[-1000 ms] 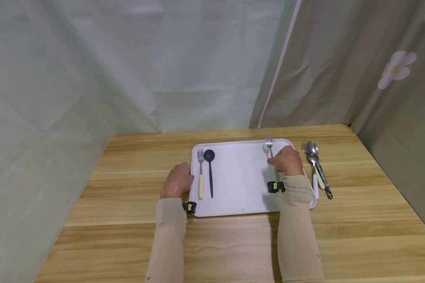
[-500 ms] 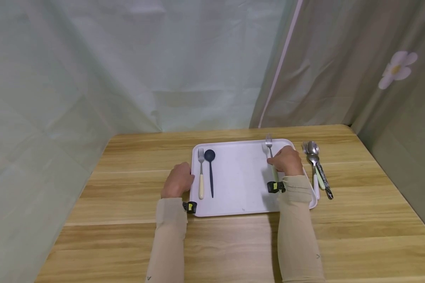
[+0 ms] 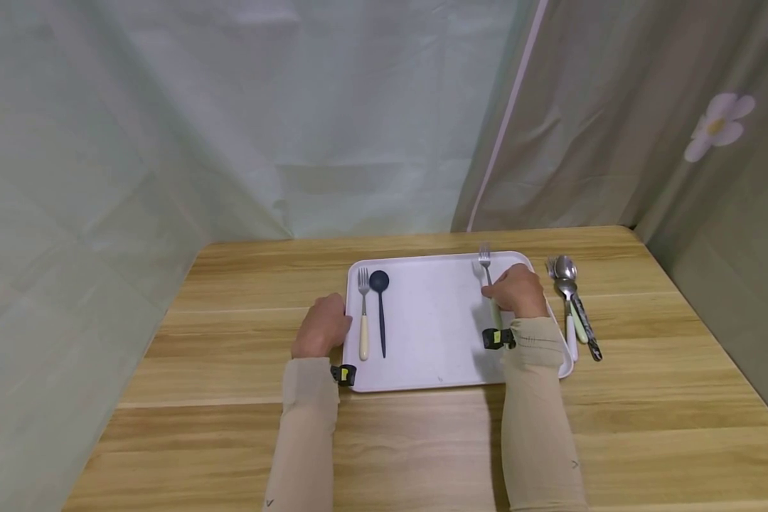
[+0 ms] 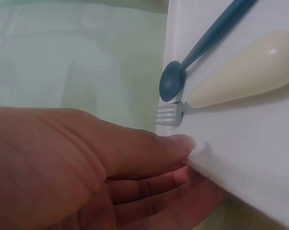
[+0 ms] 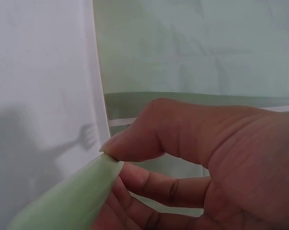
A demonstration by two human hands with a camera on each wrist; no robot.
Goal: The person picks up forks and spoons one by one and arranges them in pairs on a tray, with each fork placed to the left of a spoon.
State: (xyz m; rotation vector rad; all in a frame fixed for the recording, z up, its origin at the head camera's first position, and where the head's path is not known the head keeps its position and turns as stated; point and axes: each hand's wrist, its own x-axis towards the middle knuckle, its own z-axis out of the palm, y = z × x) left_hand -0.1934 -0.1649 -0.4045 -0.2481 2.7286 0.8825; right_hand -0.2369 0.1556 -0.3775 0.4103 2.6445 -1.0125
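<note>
My left hand (image 3: 320,327) grips the left rim of a white rectangular tray (image 3: 435,320). In the left wrist view its thumb lies on top of the rim, with the other fingers under it. Over the tray's right part, my right hand (image 3: 520,290) pinches a fork with a light green handle (image 5: 77,196) between thumb and fingers. Its metal tines (image 3: 484,256) point away from me, and its shadow falls on the tray. A cream-handled fork (image 3: 363,334) and a dark blue spoon (image 3: 380,281) lie side by side on the tray's left part.
Right of the tray, several spoons (image 3: 566,269) and a fork lie in an overlapping pile, with white, green and black patterned handles. All this stands on a wooden table (image 3: 230,427). Pale curtains (image 3: 371,142) hang behind it and at both sides.
The tines of the green-handled fork in my right hand have shifted very slightly left. My left hand keeps its grip on the tray, and the other cutlery lies as before.
</note>
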